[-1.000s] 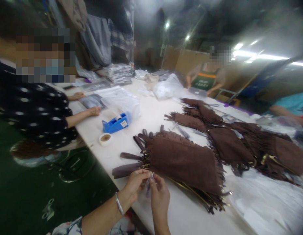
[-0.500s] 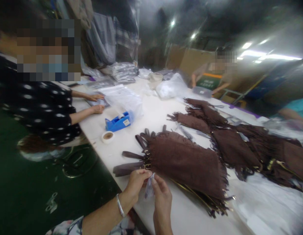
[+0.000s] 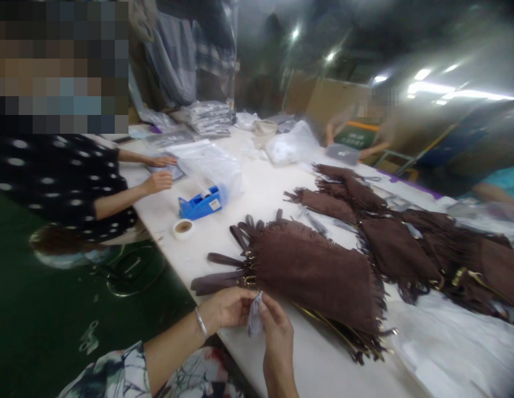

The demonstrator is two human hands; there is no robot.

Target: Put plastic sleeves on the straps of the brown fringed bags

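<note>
Left hand point(image 3: 229, 308) and right hand point(image 3: 277, 331), close together in the head view, pinch a small, crumpled, greyish translucent piece point(image 3: 254, 318) between their fingertips. It hangs above the near edge of the white tabletop point(image 3: 263, 193), just beside a pile of dark-brown fringed fabric pouches point(image 3: 315, 271). Beyond stand a blue plastic tape dispenser point(image 3: 201, 204) and a white ring-shaped roll point(image 3: 182, 228), near each other.
</note>
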